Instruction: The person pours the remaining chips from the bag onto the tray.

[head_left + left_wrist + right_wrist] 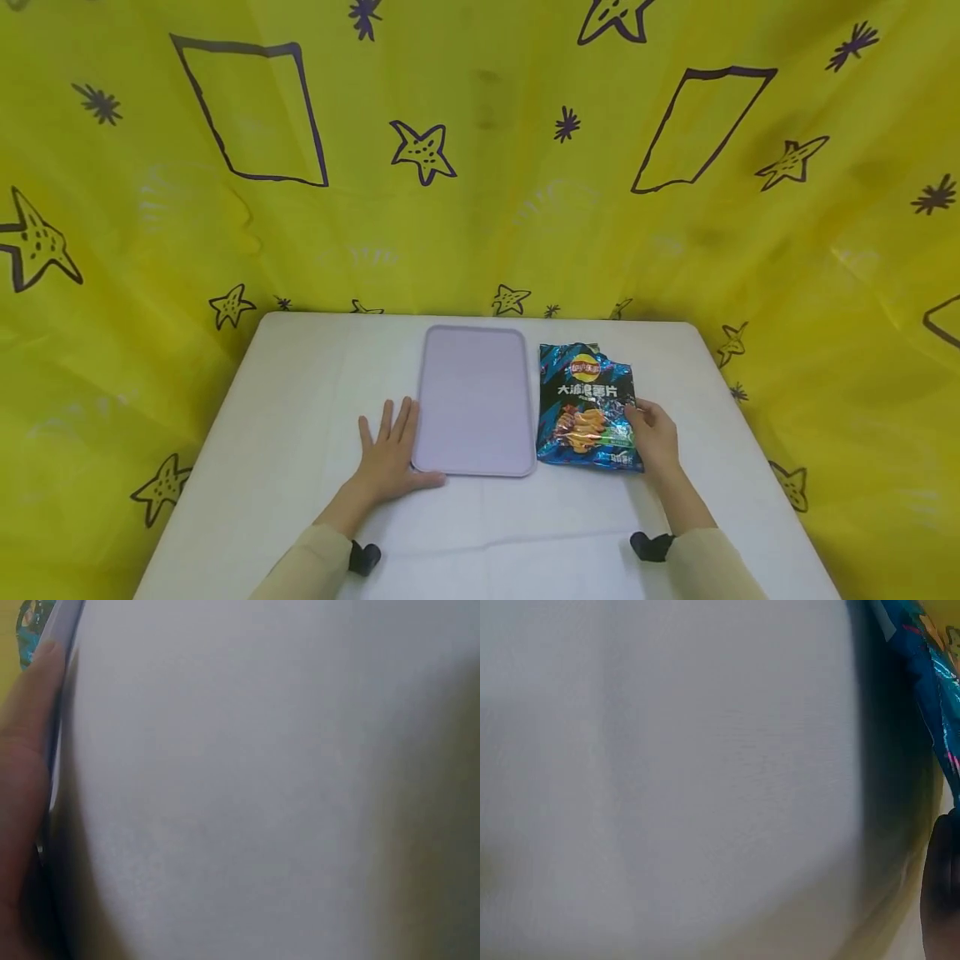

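In the head view, a flat pale-lilac tray (474, 400) with a raised rim lies lengthwise on the white table. My left hand (392, 462) is at its lower left corner, fingers straight and spread on the left side, thumb along the near edge. In the left wrist view the thumb (34, 697) lies by the tray's rim. Right of the tray is a blue and black potato chip bag (588, 408), printed with chips and uneven along its top. My right hand (656, 433) pinches its right edge between thumb and fingers. Only a blue side of the bag (937, 690) shows in the right wrist view.
The white table (315, 400) has rounded far corners. Yellow cloth (480, 233) with dark stars and shapes hangs behind it and along both sides. A black strap piece shows at each wrist, below the light sleeves (307, 567).
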Tool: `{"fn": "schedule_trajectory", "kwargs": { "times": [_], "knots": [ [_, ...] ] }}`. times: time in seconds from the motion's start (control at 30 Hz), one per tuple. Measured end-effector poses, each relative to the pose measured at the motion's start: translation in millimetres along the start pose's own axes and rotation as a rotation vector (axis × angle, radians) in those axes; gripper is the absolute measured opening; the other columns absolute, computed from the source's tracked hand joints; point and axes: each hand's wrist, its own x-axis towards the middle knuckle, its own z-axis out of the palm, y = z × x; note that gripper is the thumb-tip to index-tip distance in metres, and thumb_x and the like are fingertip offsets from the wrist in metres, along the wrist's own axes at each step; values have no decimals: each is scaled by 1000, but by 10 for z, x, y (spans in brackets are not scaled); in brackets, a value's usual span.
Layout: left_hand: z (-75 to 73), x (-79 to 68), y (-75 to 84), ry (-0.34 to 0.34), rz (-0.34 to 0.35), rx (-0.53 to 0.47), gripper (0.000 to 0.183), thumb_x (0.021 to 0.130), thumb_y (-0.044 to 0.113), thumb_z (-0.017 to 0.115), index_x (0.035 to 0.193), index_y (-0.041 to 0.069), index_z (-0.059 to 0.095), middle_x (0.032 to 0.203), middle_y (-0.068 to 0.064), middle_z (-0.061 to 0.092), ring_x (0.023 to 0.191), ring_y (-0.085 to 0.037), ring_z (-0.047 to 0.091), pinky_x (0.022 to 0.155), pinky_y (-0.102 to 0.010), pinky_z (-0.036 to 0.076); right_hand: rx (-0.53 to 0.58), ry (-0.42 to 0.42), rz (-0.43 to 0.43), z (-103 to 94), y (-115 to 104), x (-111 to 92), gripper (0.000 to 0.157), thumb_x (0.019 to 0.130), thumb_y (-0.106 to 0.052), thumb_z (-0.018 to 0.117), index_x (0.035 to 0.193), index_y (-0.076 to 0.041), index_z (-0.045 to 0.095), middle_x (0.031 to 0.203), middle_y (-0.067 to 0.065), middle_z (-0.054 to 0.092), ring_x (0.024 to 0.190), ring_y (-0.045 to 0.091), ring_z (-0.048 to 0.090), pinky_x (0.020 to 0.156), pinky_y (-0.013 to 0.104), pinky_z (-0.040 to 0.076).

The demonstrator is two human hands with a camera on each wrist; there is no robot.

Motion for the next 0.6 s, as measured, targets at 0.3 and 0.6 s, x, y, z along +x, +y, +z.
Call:
{"fn": "schedule_trajectory", "kwargs": {
  "times": [0.3, 0.6],
  "knots": [
    [61, 34, 3, 8, -4, 5, 131, 72, 85, 59, 160, 3, 8, 167, -17, 7, 152, -45, -2, 108, -77, -7, 100, -25, -106, -103, -234, -122, 53, 105, -43, 47, 143, -6, 45, 138, 21, 58, 98, 5, 61, 78, 13, 49],
    [80, 30, 0, 42, -18, 21, 129, 72, 88, 55, 160, 5, 9, 167, -15, 8, 153, -43, -1, 109, -76, -6, 112, -17, -217, -111, -513, -257, 43, 104, -36, 50, 133, -4, 51, 131, 20, 64, 93, 0, 61, 79, 14, 49]
  ]
}}
